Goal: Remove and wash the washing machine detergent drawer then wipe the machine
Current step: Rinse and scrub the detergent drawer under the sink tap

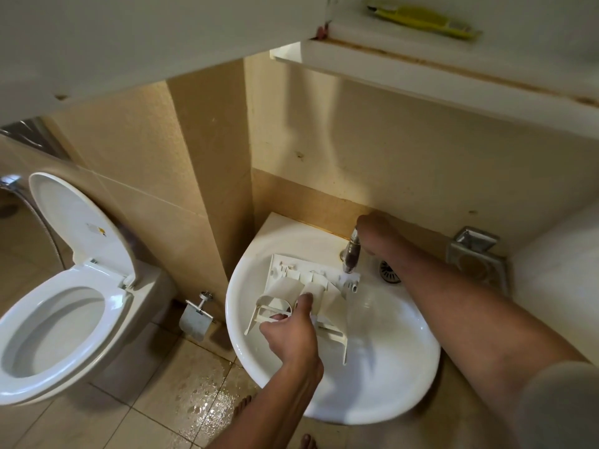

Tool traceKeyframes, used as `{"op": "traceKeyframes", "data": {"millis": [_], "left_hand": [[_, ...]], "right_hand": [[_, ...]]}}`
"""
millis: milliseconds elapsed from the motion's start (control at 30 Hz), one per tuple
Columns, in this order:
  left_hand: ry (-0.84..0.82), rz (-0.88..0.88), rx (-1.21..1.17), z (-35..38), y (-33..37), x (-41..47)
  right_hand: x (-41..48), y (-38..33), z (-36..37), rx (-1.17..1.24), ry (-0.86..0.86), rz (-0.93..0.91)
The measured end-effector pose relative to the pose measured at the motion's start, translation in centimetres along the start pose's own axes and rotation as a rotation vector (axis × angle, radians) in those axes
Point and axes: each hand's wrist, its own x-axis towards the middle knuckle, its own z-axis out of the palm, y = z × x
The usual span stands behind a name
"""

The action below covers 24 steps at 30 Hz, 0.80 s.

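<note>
The white detergent drawer [293, 286] lies in the white sink [389, 377], its flat front panel toward the wall and its compartments facing up. My left hand [291, 332] grips the drawer's near side, thumb across a middle compartment. My right hand [372, 230] is curled over the top of the chrome tap [349, 254] at the back of the basin. Water runs from the spout onto the drawer's right end and spreads across the basin. The washing machine is not in view.
A toilet [61, 335] with its lid up stands at the left, a spray hose beside it. A paper holder [196, 319] hangs on the tiled pillar. The floor by my bare foot [241, 408] is wet. A cabinet shelf holding a yellow object [421, 21] overhangs the sink.
</note>
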Motion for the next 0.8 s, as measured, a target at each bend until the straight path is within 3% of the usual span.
{"op": "traceKeyframes", "data": {"millis": [533, 800], "left_hand": [[0.005, -0.125, -0.136, 2.6, 2.6, 0.8], [-0.010, -0.111, -0.032, 2.2, 0.8, 0.9]], "right_hand": [[-0.7, 0.3, -0.2, 0.032, 0.007, -0.017], [-0.3, 0.4, -0.1, 0.056, -0.019, -0.009]]}}
